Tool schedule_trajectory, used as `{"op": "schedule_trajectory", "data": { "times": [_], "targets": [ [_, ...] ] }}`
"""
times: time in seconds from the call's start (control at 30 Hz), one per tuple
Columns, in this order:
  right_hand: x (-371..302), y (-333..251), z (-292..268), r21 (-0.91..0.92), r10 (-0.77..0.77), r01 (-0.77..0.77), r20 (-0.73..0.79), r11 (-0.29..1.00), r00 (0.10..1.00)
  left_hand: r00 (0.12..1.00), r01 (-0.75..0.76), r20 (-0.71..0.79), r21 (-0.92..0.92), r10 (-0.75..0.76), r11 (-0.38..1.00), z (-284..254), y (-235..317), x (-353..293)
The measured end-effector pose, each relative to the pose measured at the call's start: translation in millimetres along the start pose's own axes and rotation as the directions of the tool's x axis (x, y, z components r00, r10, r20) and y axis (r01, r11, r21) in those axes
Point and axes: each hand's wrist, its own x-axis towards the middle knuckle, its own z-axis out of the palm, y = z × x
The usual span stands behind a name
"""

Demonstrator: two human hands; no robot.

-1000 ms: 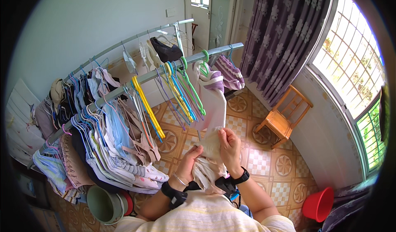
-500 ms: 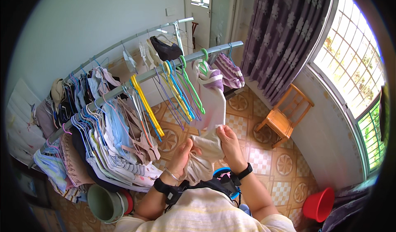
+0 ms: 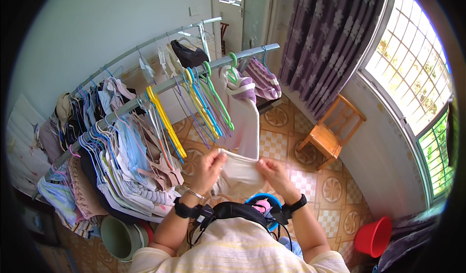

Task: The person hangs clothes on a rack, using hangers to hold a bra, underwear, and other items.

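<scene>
Left hand (image 3: pixel 209 165) and right hand (image 3: pixel 273 172) each pinch closed on an edge of a white garment (image 3: pixel 238 173), stretched between the 2 (chest height, below the rail (image 3: pixel 204 74)). Likely straightening it; hanging would next need a free hanger (image 3: pixel 167 122).

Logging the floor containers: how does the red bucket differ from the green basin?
The red bucket is bright red and stands in the open near the window wall; the green basin is dull green and sits partly under the hanging clothes. Both rest on the tiled floor, openings showing.
</scene>
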Motion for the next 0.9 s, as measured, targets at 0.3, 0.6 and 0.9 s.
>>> {"op": "schedule_trajectory", "data": {
  "times": [0.3,0.6,0.9],
  "targets": [
    [11,-16,4,0.291,0.083,-0.075,-0.014,0.954,0.996,0.994,0.096,-0.025,-0.221,-0.104,0.97,-22,-5,16],
    [9,-30,29,0.554,-0.075,0.111,-0.088,0.825,0.993,0.78,0.473,0.534,-0.162,-0.326,0.866,7,-66,-42],
    [-33,-14,25,0.551,0.009,-0.104,0.174,0.828,0.985,0.746,0.665,0.603,-0.685,-0.283,0.297,15,-67,-19]
  ]
}}
